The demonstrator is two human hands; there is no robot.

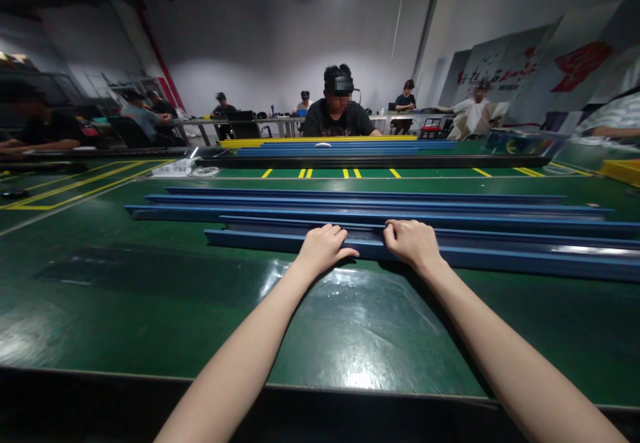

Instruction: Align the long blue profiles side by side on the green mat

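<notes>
A long blue channel (260, 238) with raised side walls lies across the table in front of me. My left hand (323, 246) is closed over it, fingers bent across the top and thumb stretched along the near wall. A short way to the right, my right hand (414, 243) grips the same channel with its fingers curled, the tips partly hidden. Just beyond, more blue channels (300, 204) lie side by side, roughly parallel to the one under my hands.
The green tabletop (125, 316) carries a transparent sheet (350, 316) near me. Farther back lie a black strip (370, 162), a yellow strip (320, 142) and more blue lengths. A person (343, 113) sits opposite; others are around the room. A yellow bin (623, 171) stands at right.
</notes>
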